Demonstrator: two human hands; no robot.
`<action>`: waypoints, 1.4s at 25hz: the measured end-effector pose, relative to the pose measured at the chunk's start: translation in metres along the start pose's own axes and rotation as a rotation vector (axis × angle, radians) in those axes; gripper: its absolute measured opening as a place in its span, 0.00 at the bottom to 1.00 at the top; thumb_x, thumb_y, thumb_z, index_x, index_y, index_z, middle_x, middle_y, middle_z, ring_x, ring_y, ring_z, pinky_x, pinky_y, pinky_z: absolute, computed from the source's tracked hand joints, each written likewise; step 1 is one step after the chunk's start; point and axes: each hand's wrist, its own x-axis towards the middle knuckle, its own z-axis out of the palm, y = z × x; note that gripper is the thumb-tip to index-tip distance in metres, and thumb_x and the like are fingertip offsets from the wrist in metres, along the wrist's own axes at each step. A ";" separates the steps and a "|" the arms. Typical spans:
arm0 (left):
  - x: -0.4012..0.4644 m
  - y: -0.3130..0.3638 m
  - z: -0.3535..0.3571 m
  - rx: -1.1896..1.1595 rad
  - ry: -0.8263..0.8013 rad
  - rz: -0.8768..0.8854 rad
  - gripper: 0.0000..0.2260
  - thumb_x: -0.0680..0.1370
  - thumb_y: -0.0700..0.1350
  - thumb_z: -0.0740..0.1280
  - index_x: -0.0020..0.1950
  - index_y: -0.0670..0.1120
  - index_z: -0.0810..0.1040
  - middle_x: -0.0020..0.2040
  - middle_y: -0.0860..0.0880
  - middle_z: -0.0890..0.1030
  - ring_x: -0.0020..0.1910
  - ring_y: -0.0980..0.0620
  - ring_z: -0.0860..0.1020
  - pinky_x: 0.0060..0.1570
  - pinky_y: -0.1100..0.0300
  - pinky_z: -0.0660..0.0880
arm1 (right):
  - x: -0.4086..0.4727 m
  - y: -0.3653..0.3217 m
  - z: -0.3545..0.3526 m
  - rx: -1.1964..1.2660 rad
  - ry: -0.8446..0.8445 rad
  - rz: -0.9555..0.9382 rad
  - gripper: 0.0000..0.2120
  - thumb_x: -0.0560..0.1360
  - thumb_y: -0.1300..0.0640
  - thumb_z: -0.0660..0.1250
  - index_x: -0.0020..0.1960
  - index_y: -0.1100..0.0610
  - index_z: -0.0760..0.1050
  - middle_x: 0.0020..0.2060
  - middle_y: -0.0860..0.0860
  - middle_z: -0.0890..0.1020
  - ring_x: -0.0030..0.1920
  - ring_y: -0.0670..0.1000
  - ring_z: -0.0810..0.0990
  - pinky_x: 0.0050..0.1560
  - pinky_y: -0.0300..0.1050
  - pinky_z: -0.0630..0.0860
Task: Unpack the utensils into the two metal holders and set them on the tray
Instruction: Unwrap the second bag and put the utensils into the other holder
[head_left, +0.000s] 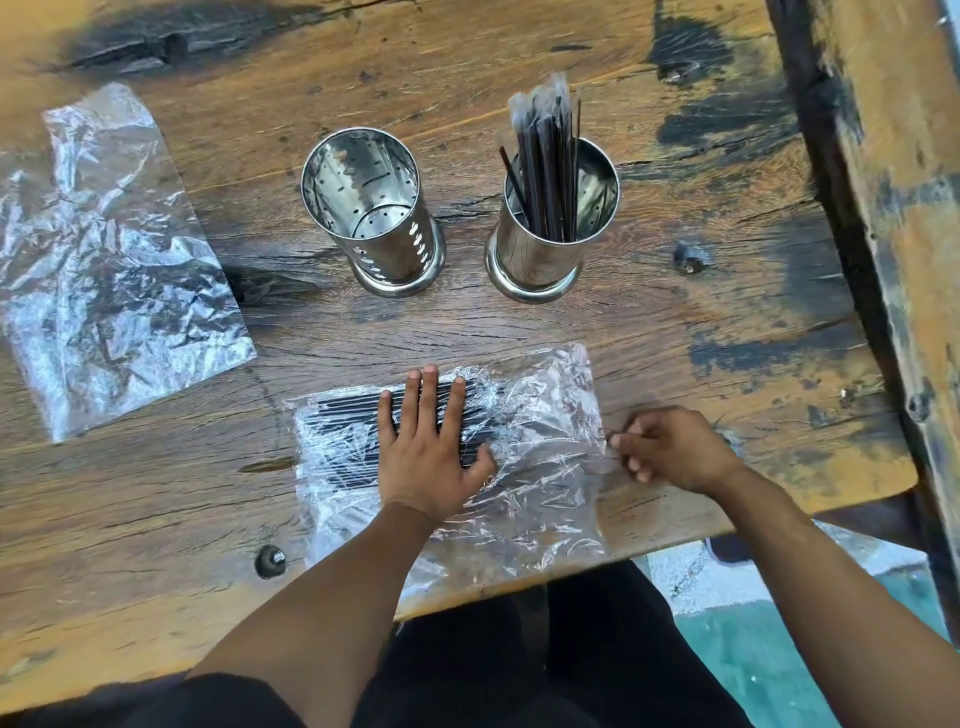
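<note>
One crinkled clear plastic packet of thin black sticks (457, 457) is lying at the near edge of the worn wooden surface (675, 322), its near end hanging slightly over that edge; the sticks are bunched toward the left half, and the right half looks like slack, empty film. The left hand (428, 447) is pressing flat on the packet with fingers spread over the sticks, gripping nothing; the right hand (670, 449) is pinching at the film's right edge, fingers curled together, though the blur makes the exact hold hard to confirm. The sticks are probably light, stiff and liable to roll or scatter, so they are best gathered as a bundle round the middle; the film is thin, slippery and easily torn, so the open right end seems the place to pull. Beyond the packet, two shiny perforated metal cylinder holders are standing upright, near each other but apart; the left holder (374, 218) is empty, the right holder (556, 228) is carrying a sheaf of black sticks in clear sleeves (550, 171). Far left, a flattened empty plastic bag (104, 270) is lying well apart from everything; no tray is showing.
</note>
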 end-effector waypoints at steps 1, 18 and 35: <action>0.000 0.000 0.000 0.001 0.001 -0.001 0.39 0.77 0.67 0.54 0.83 0.49 0.54 0.84 0.40 0.53 0.83 0.40 0.51 0.78 0.35 0.49 | -0.006 -0.001 -0.002 -0.033 0.058 0.000 0.19 0.78 0.46 0.71 0.36 0.58 0.82 0.28 0.52 0.85 0.29 0.53 0.84 0.38 0.50 0.82; 0.000 0.003 -0.002 -0.014 0.000 -0.011 0.39 0.76 0.65 0.58 0.83 0.48 0.57 0.83 0.40 0.56 0.83 0.40 0.54 0.78 0.35 0.48 | -0.029 0.042 0.011 -0.220 -0.049 -0.016 0.13 0.78 0.55 0.72 0.37 0.58 0.82 0.31 0.52 0.85 0.35 0.54 0.84 0.42 0.50 0.79; 0.005 -0.014 -0.037 -0.521 -0.121 0.022 0.37 0.74 0.53 0.53 0.84 0.50 0.50 0.84 0.47 0.52 0.83 0.49 0.45 0.80 0.42 0.36 | 0.005 -0.052 0.059 0.796 -0.255 0.054 0.13 0.80 0.70 0.65 0.61 0.61 0.81 0.50 0.62 0.87 0.32 0.50 0.84 0.27 0.39 0.77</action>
